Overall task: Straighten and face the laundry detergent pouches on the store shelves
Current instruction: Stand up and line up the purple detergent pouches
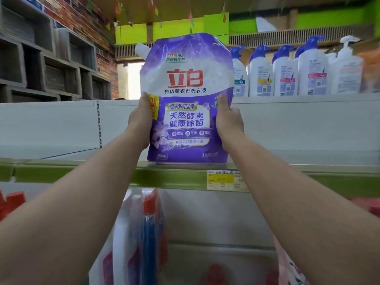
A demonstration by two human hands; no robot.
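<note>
A purple and white detergent pouch (pixel 186 95) with red characters and a white spout at its top left stands upright on the green-edged shelf (pixel 82 173), label facing me. My left hand (pixel 140 122) grips its left edge, thumb on the front. My right hand (pixel 228 120) grips its right edge the same way. The pouch's bottom rests at the shelf's front lip.
White pump bottles with blue caps (pixel 287 70) line the shelf above at the right. A yellow price tag (pixel 224 179) sits on the shelf rail. Below hang more pouches, one with a red cap (pixel 148 227). Grey cubby shelves (pixel 47 64) stand at the left.
</note>
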